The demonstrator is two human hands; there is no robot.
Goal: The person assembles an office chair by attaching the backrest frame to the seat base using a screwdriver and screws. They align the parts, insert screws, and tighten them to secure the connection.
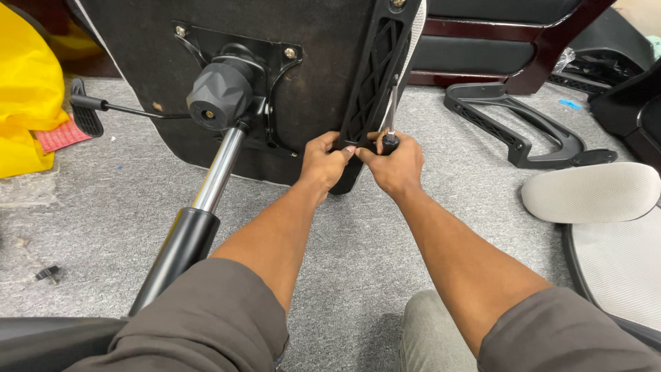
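Where grey carpet [124, 200] spreads, yellow bag [24, 83], loose armrest [523, 127].

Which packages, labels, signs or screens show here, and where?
Yellow plastic bag: far left on the carpet, bulky, crumpled, bright yellow.
Red sheet: flat under the bag's edge, beside the seat lever, red; print too small to tell.
Clear plastic wrap: top right by the dark wooden furniture, crumpled, see-through.
No signs or screens.

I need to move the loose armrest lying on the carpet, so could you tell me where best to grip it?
Judging by its shape, grip the armrest by the long latticed bar, coming down from above. It lies flat on the carpet with that bar free on both sides, while its far end sits close to the dark wooden furniture.
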